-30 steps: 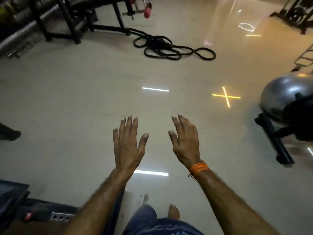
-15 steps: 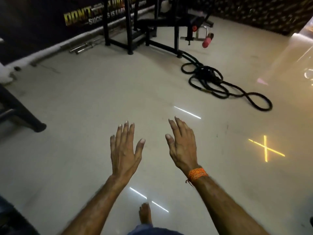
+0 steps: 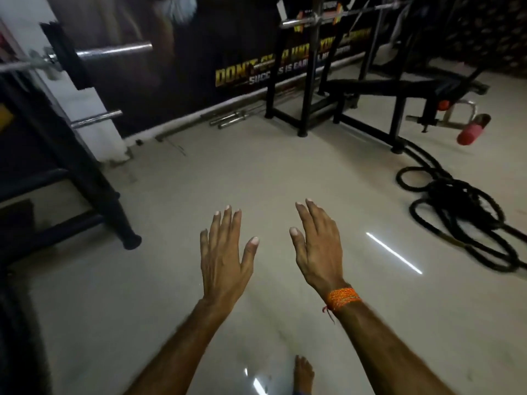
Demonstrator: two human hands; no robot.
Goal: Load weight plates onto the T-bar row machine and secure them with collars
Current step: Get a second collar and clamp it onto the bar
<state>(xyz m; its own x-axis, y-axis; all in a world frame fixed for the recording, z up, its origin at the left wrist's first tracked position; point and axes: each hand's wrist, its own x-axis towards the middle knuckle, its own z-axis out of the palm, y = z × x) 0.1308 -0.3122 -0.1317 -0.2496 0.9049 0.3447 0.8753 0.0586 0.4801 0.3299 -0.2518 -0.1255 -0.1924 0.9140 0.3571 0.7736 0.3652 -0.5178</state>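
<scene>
Two empty hands reach out over a gym floor.

The left hand (image 3: 222, 252) and the right hand (image 3: 319, 249) are side by side, near us and palms down, above the pale shiny floor (image 3: 256, 172). Their fingers (image 3: 228, 220) are straight and a little spread, and they hold nothing. The right wrist wears an orange thread band (image 3: 342, 298). Far to the left, what looks like a black weight plate (image 3: 65, 61) sits on a long silver bar (image 3: 114, 49), well apart from both hands. A black padded bench (image 3: 399, 86) stands far to the right, with a pink foam roller (image 3: 469, 134) at its end. A thick black rope (image 3: 456, 212) lies in loops on the floor to the right. A bare foot (image 3: 303, 374) shows at the near edge.
</scene>
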